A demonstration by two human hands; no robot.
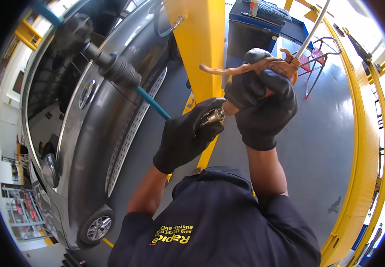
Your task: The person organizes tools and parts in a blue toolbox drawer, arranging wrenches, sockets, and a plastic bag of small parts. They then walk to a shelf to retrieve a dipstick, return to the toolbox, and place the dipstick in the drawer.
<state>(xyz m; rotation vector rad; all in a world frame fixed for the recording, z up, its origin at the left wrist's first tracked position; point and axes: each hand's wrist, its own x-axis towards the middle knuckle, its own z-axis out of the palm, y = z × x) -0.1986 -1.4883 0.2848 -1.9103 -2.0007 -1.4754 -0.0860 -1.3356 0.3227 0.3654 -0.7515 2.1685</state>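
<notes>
Both my hands wear black gloves and are raised in front of me. My right hand (266,107) is closed round the grip of an orange air blow gun (283,66), whose long thin metal nozzle (315,29) points up and to the right. Its curved lever sticks out to the left above my fingers. My left hand (181,140) is wrapped round a metal hose coupler (213,116) at the base of the gun's grip. From that hand a teal air hose (153,104) runs to the upper left. I cannot tell whether the coupler is fully joined to the gun.
Black ribbed fittings (119,69), partly blurred, hang along the hose. A grey car (85,151) stands on the left. Just beyond my hands rises a yellow post (201,49). Farther off are a dark blue tool cart (254,24) and a red-and-black stand (310,66). Yellow framework (357,147) lines the right.
</notes>
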